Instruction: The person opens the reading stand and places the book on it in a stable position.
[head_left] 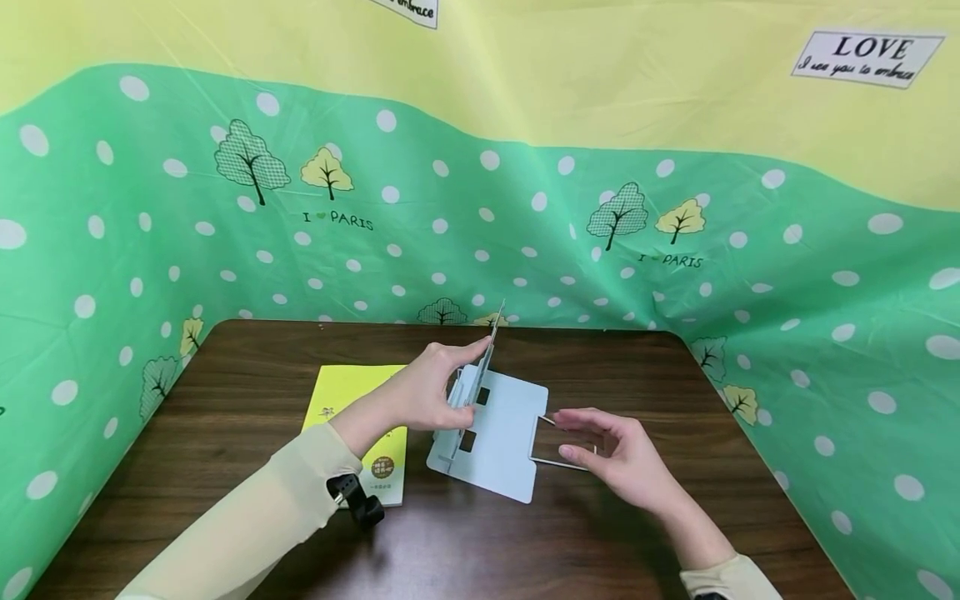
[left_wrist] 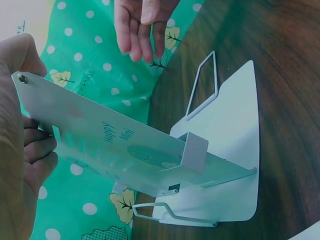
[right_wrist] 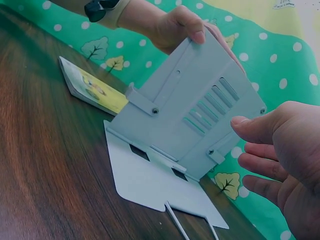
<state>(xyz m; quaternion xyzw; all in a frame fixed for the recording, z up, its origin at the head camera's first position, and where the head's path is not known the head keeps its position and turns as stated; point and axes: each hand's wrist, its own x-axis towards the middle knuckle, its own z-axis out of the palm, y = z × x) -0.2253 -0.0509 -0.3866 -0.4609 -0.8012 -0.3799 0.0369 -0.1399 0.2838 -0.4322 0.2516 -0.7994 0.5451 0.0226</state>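
Note:
A pale blue metal book stand stands half unfolded on the table, its flat base down and its slotted panel tilted up from it. My left hand grips the panel by its free edge, fingers curled round it in the left wrist view. Printed on the panel's face is "Happy Mini", with a small bracket sticking out below. From the base's right side extends a wire loop. Over that loop, in the head view, hovers my right hand, its fingers loosely bent and holding nothing.
Left of the stand lies a yellow book, partly covered by my left forearm. The dark wooden table is bordered at the back and sides by a green and yellow patterned curtain.

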